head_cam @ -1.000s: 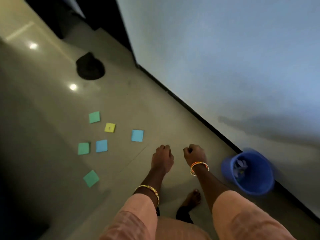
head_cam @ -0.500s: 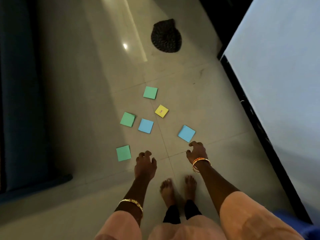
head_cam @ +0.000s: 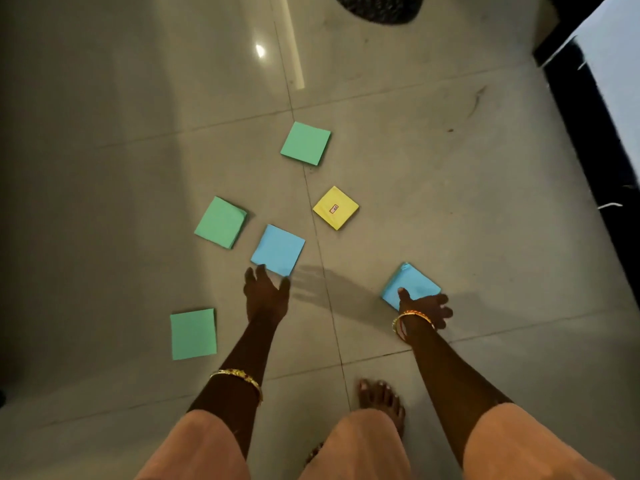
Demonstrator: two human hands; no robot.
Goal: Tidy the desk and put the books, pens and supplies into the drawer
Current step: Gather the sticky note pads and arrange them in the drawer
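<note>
Six square sticky-note pads lie scattered on a glossy tiled floor (head_cam: 450, 202), seen from above. The nearest blue pad on the right (head_cam: 414, 282) sits under the right hand (head_cam: 424, 308): the thumb lies across its near corner and the spread fingers reach along its right edge, touching it; whether they have lifted it cannot be told. A second blue pad in the middle (head_cam: 278, 250) lies just beyond the left hand (head_cam: 266, 294), whose fingers are straight and slightly spread, the tips at the pad's near edge, holding nothing. Beside that pad to the left lies a green pad (head_cam: 221, 222). Another green pad (head_cam: 193, 333) lies left of the left forearm, a third green pad (head_cam: 305, 143) farthest away, and a yellow pad (head_cam: 335, 207) with a small label between them. Gold bangles circle both wrists; a bare foot (head_cam: 381, 398) stands below.
</note>
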